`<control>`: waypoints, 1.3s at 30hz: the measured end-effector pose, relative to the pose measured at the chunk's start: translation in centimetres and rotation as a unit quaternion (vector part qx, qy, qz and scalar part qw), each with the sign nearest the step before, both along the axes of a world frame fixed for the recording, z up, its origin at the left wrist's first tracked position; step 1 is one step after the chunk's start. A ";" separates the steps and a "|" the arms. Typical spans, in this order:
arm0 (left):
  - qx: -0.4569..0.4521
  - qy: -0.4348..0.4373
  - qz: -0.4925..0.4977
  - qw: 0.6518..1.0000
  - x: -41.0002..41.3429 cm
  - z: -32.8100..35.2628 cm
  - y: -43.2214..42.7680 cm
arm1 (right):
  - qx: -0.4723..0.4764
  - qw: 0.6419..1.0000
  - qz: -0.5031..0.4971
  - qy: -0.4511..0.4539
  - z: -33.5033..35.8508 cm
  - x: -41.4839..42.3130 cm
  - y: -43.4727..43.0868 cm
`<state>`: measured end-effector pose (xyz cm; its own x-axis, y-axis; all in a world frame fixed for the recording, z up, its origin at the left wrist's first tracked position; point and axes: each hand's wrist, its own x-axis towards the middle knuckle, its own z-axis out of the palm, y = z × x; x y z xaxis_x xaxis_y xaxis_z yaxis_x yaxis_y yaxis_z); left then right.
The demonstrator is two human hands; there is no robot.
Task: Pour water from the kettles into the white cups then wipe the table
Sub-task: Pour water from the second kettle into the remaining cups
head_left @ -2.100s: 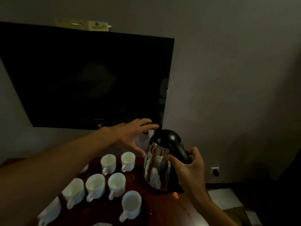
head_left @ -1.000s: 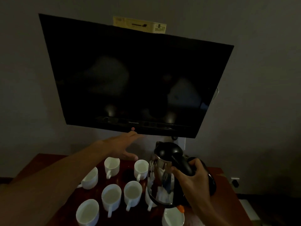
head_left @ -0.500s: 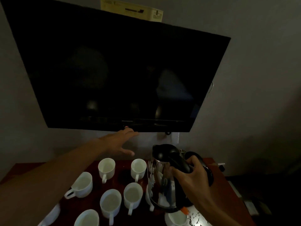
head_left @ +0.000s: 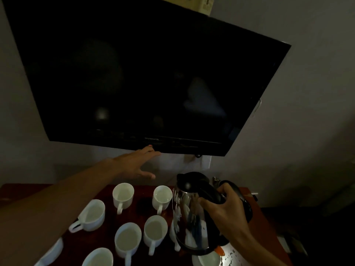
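Fingers (head_left: 221, 209) of right hand (head_left: 227, 214) curled round kettle (head_left: 192, 217) handle, left hand (head_left: 134, 166) spread

Dim throughout, colours muted. Plain grey wall (head_left: 317, 73) from 9 o'clock round to 3, darkening to near black toward 4 o'clock. Mounted on it, a large black television (head_left: 144, 73), screen dark, filling the centre and skewed by the wide lens, with faint pale reflections in the glass. Small red light (head_left: 149, 145) on the lower bezel toward 6 o'clock. Pale yellowish box (head_left: 203, 4) resting on the top edge at 1 o'clock. Thin cable loop (head_left: 258, 106) beside the right edge at 3 o'clock. White plate (head_left: 205, 161) on the wall just under the set. Below, a reddish-brown wooden counter (head_left: 19, 191) across 5 to 8 o'clock, with a bright glare patch at 5.
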<state>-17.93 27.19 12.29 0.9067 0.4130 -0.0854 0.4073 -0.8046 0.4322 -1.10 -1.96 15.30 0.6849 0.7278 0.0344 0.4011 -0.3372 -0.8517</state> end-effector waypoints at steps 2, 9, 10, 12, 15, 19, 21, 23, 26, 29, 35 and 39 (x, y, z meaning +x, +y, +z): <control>-0.003 -0.003 0.001 1.000 -0.4 -0.3 0.5 | -0.007 1.000 0.001 -0.001 -0.2 0.0 0.3; -0.008 -0.006 0.007 1.000 -0.7 -1.1 1.7 | -0.022 1.000 0.007 -0.003 -0.2 -0.1 0.9; -0.011 -0.006 0.009 1.000 -0.8 -1.1 1.7 | -0.024 1.000 0.007 -0.002 -0.2 -0.2 1.0; -0.018 -0.013 0.010 1.000 -0.9 -1.4 1.8 | -0.027 1.000 0.005 -0.002 -0.3 -0.1 0.9; -0.014 -0.012 0.009 1.000 -1.1 -1.9 1.9 | -0.032 0.999 0.008 -0.001 -0.4 0.0 0.9; -0.011 -0.018 0.012 1.000 -0.9 -1.9 2.1 | -0.036 0.999 0.010 0.010 -0.3 0.1 0.9; -0.006 -0.016 0.012 1.000 -0.8 -2.0 2.2 | -0.033 0.999 0.012 0.016 -0.2 0.1 0.9; -0.009 -0.016 0.014 1.000 -0.7 -2.1 2.2 | -0.031 0.999 0.012 0.018 -0.1 0.0 0.9; -0.010 -0.017 0.013 1.000 -0.7 -2.2 2.0 | -0.031 0.999 0.013 0.019 -0.2 0.0 0.8; -0.019 -0.026 0.013 0.999 -0.9 -2.1 2.0 | -0.032 0.999 0.015 0.019 -0.2 -0.1 0.7; -0.007 -0.016 0.010 1.000 -0.7 -1.6 1.9 | -0.034 0.999 0.011 0.013 -0.5 0.1 0.5; 0.008 -0.001 0.018 1.000 -0.5 -1.1 1.3 | -0.028 0.999 0.020 0.010 -0.4 -0.1 0.4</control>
